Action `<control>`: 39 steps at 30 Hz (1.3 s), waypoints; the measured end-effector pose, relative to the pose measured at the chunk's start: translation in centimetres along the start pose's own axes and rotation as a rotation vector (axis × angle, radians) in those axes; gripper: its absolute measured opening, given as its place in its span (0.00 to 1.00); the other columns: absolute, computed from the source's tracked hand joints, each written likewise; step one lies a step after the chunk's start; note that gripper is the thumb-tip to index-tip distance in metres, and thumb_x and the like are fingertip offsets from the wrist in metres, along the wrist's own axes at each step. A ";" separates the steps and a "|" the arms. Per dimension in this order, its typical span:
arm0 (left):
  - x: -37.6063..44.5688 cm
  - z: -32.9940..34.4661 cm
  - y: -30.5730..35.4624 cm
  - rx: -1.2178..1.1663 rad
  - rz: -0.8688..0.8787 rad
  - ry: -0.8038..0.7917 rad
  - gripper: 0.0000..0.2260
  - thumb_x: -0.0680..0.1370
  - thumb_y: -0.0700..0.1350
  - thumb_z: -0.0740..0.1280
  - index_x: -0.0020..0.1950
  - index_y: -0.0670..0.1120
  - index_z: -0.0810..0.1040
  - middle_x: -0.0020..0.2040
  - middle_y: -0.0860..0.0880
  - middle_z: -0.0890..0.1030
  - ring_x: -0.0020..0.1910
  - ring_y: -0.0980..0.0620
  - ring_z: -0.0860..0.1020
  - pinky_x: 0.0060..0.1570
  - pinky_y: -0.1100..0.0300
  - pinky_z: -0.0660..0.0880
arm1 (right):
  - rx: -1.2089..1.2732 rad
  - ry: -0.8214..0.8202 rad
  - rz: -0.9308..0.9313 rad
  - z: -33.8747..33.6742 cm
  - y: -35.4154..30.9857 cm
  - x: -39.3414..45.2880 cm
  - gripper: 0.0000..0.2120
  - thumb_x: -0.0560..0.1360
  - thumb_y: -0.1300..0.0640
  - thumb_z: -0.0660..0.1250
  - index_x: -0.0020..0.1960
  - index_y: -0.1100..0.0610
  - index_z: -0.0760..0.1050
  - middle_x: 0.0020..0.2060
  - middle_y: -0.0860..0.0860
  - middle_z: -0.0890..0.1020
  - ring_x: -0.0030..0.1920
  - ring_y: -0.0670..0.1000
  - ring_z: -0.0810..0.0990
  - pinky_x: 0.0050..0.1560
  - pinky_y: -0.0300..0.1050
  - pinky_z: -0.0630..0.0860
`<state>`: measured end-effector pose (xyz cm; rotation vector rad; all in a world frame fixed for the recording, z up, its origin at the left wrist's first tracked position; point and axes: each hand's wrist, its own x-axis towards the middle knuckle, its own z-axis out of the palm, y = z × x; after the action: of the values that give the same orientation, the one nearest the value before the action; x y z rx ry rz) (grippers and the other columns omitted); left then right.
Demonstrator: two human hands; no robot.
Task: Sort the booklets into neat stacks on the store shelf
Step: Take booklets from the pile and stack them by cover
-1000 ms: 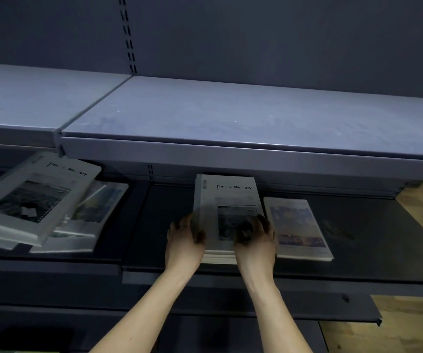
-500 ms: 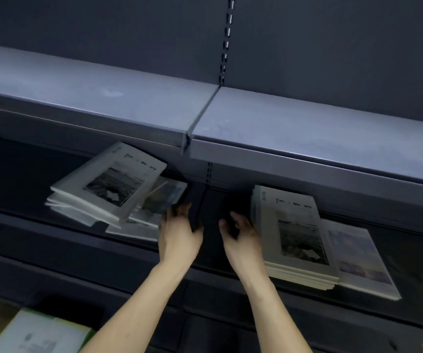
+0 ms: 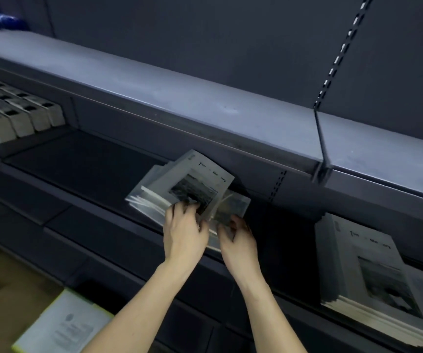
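Booklets [image 3: 179,189]: messy fanned pile, directly ahead of both hands on the dark lower shelf [image 3: 83,159], covers skewed, page edges splayed toward the left. Left hand [image 3: 185,233] on the near edge of the top grey cover, fingers curled over it, gripping. Right hand [image 3: 238,238] just beside, fingers bent onto a lower booklet [image 3: 233,207] poking out on the right side of the pile; looks like a pinch, blurred though. Neat stack [image 3: 368,271] well to the right of the right hand, same grey cover, edges squared, on the same shelf level past the slotted upright [image 3: 277,184]. Rows of small white boxes [image 3: 14,113] far left of the left hand. Loose printed sheet [image 3: 65,327] down below the left forearm, on the floor or a box, cannot tell which.

Progress, judged: roughly midway. One stack done and tidy on the right. Fanned pile not yet sorted; mixed covers to be separated, squared and stacked. Upper shelf [image 3: 205,98] above the hands holds no booklets in view.
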<state>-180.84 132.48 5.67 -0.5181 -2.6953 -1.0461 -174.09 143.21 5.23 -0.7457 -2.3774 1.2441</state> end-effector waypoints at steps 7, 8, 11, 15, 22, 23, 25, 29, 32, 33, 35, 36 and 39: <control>2.3 -1.8 -3.5 0.018 -0.039 0.021 0.20 0.77 0.46 0.63 0.68 0.46 0.75 0.70 0.45 0.71 0.71 0.45 0.62 0.68 0.50 0.67 | 0.011 -0.063 0.036 4.0 -1.7 1.2 0.25 0.80 0.44 0.62 0.73 0.54 0.68 0.67 0.51 0.75 0.66 0.53 0.75 0.63 0.47 0.74; 2.7 -1.8 -3.8 0.012 -0.046 0.023 0.20 0.77 0.46 0.63 0.69 0.46 0.75 0.71 0.45 0.69 0.72 0.45 0.61 0.69 0.50 0.66 | 0.006 -0.071 0.038 4.4 -1.8 1.5 0.25 0.80 0.44 0.62 0.73 0.55 0.68 0.67 0.51 0.74 0.66 0.54 0.75 0.60 0.45 0.74; 3.7 -1.7 -4.8 0.017 -0.057 0.018 0.22 0.77 0.47 0.64 0.72 0.46 0.72 0.75 0.44 0.65 0.75 0.43 0.57 0.72 0.48 0.62 | -0.002 -0.090 0.081 5.6 -1.9 2.5 0.28 0.80 0.44 0.64 0.74 0.57 0.65 0.64 0.50 0.72 0.63 0.51 0.75 0.56 0.41 0.72; 4.9 -1.4 -6.1 0.055 -0.090 -0.040 0.29 0.78 0.51 0.63 0.78 0.51 0.60 0.79 0.44 0.57 0.77 0.41 0.50 0.74 0.46 0.59 | -0.040 -0.090 0.110 6.9 -1.7 4.2 0.33 0.77 0.38 0.64 0.74 0.56 0.64 0.70 0.54 0.70 0.68 0.56 0.70 0.69 0.55 0.68; 6.0 -1.1 -6.7 0.133 -0.102 0.081 0.29 0.77 0.55 0.65 0.77 0.51 0.65 0.64 0.44 0.73 0.67 0.41 0.66 0.67 0.44 0.66 | 0.014 -0.033 0.158 8.0 -1.1 6.1 0.41 0.76 0.43 0.69 0.79 0.57 0.53 0.77 0.59 0.61 0.75 0.60 0.61 0.74 0.55 0.62; 6.1 -1.1 -6.7 0.144 -0.085 0.111 0.27 0.77 0.54 0.66 0.76 0.51 0.67 0.61 0.44 0.75 0.65 0.42 0.68 0.66 0.44 0.67 | -0.002 -0.044 0.170 8.1 -1.0 6.2 0.42 0.77 0.43 0.68 0.80 0.58 0.51 0.78 0.60 0.58 0.76 0.60 0.59 0.75 0.56 0.62; 6.3 -1.2 -6.6 0.138 -0.077 0.130 0.25 0.77 0.51 0.66 0.73 0.51 0.71 0.58 0.45 0.77 0.61 0.42 0.71 0.65 0.45 0.68 | -0.028 -0.060 0.190 8.1 -1.1 6.3 0.44 0.78 0.41 0.65 0.81 0.59 0.45 0.79 0.61 0.52 0.78 0.60 0.54 0.74 0.53 0.61; 6.2 -1.2 -6.0 0.113 -0.116 0.111 0.22 0.77 0.48 0.67 0.71 0.50 0.73 0.55 0.46 0.78 0.58 0.44 0.72 0.56 0.49 0.70 | 0.010 -0.025 0.228 7.4 -0.8 6.9 0.43 0.79 0.38 0.61 0.81 0.59 0.45 0.79 0.60 0.54 0.78 0.59 0.57 0.72 0.51 0.64; 5.9 -1.1 -5.8 0.095 -0.122 0.075 0.24 0.76 0.46 0.69 0.72 0.48 0.72 0.56 0.43 0.77 0.59 0.43 0.71 0.54 0.49 0.73 | -0.023 0.034 0.262 6.7 -0.3 7.0 0.43 0.79 0.40 0.63 0.81 0.61 0.47 0.78 0.61 0.57 0.77 0.60 0.58 0.71 0.50 0.65; 5.7 -1.1 -5.8 0.076 -0.129 0.056 0.25 0.76 0.45 0.70 0.73 0.48 0.70 0.58 0.42 0.76 0.60 0.42 0.70 0.54 0.49 0.75 | -0.036 0.051 0.268 6.6 -0.1 6.8 0.43 0.79 0.41 0.64 0.81 0.62 0.48 0.78 0.62 0.57 0.77 0.60 0.58 0.71 0.50 0.65; 5.2 -1.1 -5.5 0.046 -0.142 0.028 0.28 0.75 0.44 0.70 0.74 0.47 0.67 0.61 0.42 0.73 0.61 0.42 0.69 0.54 0.49 0.77 | -0.056 0.064 0.266 6.2 0.2 6.5 0.42 0.79 0.43 0.66 0.81 0.61 0.49 0.77 0.63 0.58 0.76 0.61 0.60 0.69 0.49 0.67; 5.0 -1.2 -5.4 0.040 -0.140 0.013 0.29 0.75 0.43 0.70 0.75 0.48 0.66 0.62 0.43 0.71 0.61 0.42 0.68 0.53 0.49 0.77 | -0.054 0.066 0.269 6.1 0.4 6.2 0.41 0.78 0.44 0.67 0.81 0.61 0.51 0.76 0.62 0.60 0.75 0.61 0.62 0.68 0.48 0.68; 4.6 -1.3 -5.2 0.031 -0.154 -0.024 0.29 0.76 0.45 0.68 0.76 0.50 0.63 0.64 0.44 0.67 0.62 0.44 0.66 0.54 0.51 0.75 | 0.063 0.111 0.274 5.6 1.2 5.7 0.41 0.75 0.46 0.73 0.79 0.58 0.57 0.72 0.58 0.70 0.70 0.57 0.72 0.63 0.42 0.71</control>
<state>-186.98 129.12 4.90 -0.3246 -2.8050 -1.0401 -181.25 143.55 1.54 -1.1195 -2.1901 1.3370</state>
